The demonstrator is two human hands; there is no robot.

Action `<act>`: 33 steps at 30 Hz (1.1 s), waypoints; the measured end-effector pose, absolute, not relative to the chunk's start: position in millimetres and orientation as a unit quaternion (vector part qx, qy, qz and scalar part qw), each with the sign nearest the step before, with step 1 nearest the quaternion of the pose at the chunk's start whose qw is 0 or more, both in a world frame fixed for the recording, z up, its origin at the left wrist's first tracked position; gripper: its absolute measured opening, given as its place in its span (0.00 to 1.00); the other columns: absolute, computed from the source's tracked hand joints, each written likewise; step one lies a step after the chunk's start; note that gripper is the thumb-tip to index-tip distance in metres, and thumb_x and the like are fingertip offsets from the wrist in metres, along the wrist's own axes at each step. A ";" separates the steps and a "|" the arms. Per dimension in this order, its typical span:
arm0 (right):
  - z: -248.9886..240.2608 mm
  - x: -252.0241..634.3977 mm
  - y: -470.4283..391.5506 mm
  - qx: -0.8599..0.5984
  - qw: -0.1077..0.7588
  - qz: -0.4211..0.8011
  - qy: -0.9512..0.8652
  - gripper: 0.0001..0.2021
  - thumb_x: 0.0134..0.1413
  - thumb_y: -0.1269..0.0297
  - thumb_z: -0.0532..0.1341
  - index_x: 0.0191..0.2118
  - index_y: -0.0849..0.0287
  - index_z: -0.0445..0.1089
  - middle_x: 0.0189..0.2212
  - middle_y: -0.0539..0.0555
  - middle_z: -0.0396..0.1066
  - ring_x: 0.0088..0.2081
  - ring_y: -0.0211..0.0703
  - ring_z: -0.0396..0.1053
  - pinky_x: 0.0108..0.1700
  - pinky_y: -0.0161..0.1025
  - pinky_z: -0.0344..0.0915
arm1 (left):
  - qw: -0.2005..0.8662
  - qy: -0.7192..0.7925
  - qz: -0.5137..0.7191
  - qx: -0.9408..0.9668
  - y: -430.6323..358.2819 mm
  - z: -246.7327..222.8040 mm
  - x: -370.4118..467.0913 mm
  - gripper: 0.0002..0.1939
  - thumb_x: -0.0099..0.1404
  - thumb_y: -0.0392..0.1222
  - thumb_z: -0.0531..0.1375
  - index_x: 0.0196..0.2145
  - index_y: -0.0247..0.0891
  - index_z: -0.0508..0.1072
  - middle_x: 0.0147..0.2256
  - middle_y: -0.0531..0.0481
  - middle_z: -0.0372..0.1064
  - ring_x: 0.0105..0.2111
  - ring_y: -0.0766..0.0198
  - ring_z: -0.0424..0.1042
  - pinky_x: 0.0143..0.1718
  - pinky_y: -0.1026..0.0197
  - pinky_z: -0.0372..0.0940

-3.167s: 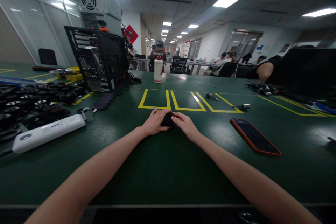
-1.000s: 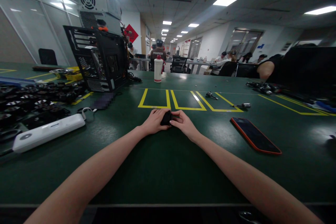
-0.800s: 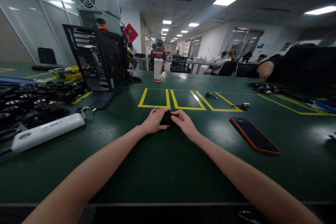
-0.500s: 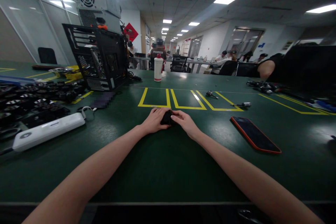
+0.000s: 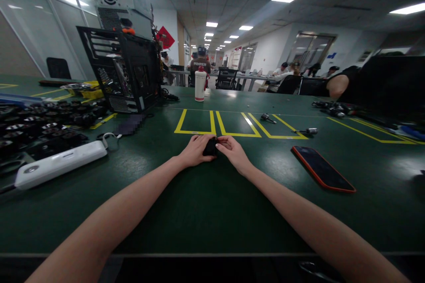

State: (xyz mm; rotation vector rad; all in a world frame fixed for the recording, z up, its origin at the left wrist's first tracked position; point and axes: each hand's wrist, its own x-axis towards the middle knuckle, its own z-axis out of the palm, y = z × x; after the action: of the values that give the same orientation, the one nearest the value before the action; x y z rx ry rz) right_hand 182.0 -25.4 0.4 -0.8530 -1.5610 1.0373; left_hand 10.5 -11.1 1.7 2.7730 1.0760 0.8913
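A small black object (image 5: 210,147), its exact kind not clear, sits on the green table (image 5: 212,203) in front of me. My left hand (image 5: 196,149) is wrapped around its left side, thumb at the near side and fingers over the top. At its right side is my right hand (image 5: 232,152), with thumb and fingers pinched close together against the edge. Whatever those right fingertips hold is too small or hidden to name. Just beyond the hands, yellow tape outlines (image 5: 194,132) mark the tabletop.
To the right lies a phone with an orange rim (image 5: 322,169). Two small metal-tipped parts (image 5: 268,118) rest near the tape. A white power strip (image 5: 63,163), black parts (image 5: 43,126) and an open computer case (image 5: 133,70) occupy the left. A white bottle (image 5: 199,85) stands farther back.
Both hands stay around the black object, almost unmoved. The right fingers have shifted very slightly. The whole view has tipped a little.
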 end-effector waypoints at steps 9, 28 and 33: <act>1.1 179.9 -38.3 -0.359 0.506 0.392 -0.679 0.10 0.45 0.66 0.59 0.37 0.57 0.62 0.45 0.53 0.62 0.46 0.41 0.64 0.49 0.41 0.62 | 0.019 0.342 0.295 0.892 -10.6 0.5 10.5 0.31 0.52 0.47 0.59 0.51 0.40 0.51 0.49 0.45 0.59 0.49 0.55 0.58 0.51 0.52 0.47; 6.4 183.1 -33.7 -0.372 0.492 0.455 -0.643 0.16 0.42 0.67 0.60 0.42 0.58 0.64 0.45 0.54 0.64 0.47 0.42 0.63 0.53 0.44 0.56 | 0.018 0.345 0.289 0.893 -11.1 1.2 10.0 0.32 0.52 0.48 0.58 0.52 0.39 0.51 0.49 0.44 0.58 0.50 0.55 0.57 0.52 0.51 0.47; 6.4 182.5 -33.6 -0.357 0.481 0.477 -0.643 0.15 0.41 0.68 0.61 0.40 0.58 0.62 0.40 0.52 0.66 0.45 0.40 0.64 0.51 0.41 0.58 | 0.013 0.342 0.289 0.894 -11.6 1.7 9.3 0.31 0.52 0.48 0.58 0.51 0.39 0.51 0.49 0.44 0.58 0.49 0.55 0.58 0.51 0.51 0.47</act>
State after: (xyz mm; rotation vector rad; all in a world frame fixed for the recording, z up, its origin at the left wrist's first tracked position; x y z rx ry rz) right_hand 182.5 -33.6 6.4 -0.8713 -1.5669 1.1630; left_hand 9.3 -11.6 1.7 2.7869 1.0646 0.8994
